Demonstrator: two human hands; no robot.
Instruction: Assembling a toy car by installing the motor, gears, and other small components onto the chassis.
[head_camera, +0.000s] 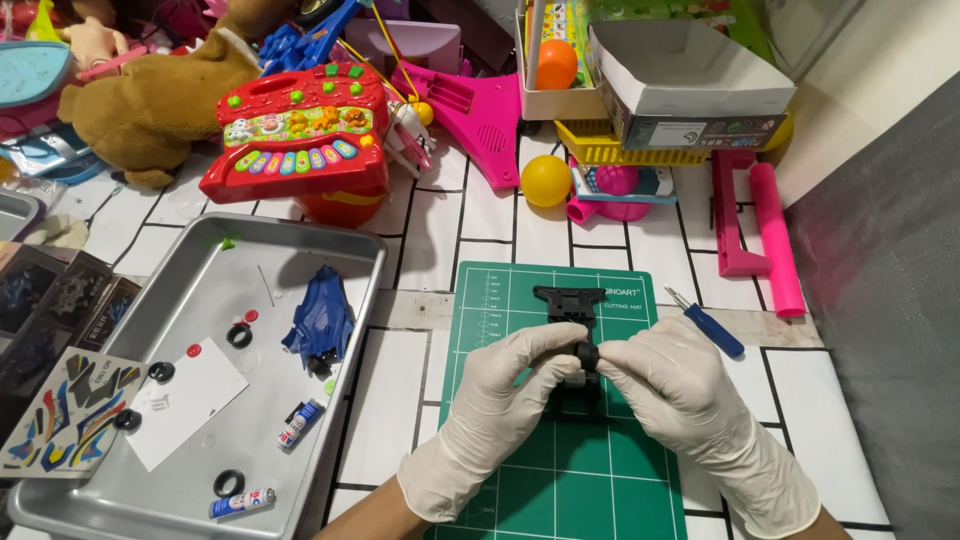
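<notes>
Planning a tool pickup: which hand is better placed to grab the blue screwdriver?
Right hand, probably: the blue screwdriver lies just beyond it on the mat's right edge, while the left hand sits across the black chassis.

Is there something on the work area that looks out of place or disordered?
Nothing looks damaged or spilled. Both hands, left and right, hold a black toy chassis over the green cutting mat. Only the toy pile behind is jumbled, and small black tyres lie scattered in the metal tray.

Bright, even indoor light falls from above, giving soft, short shadows under the gloved hands on the green cutting mat (600, 470). The metal tray (330, 400) shows dull glare patches across its floor. Focus is sharp at centre; the table's far corners bend slightly with wide-angle distortion
</notes>
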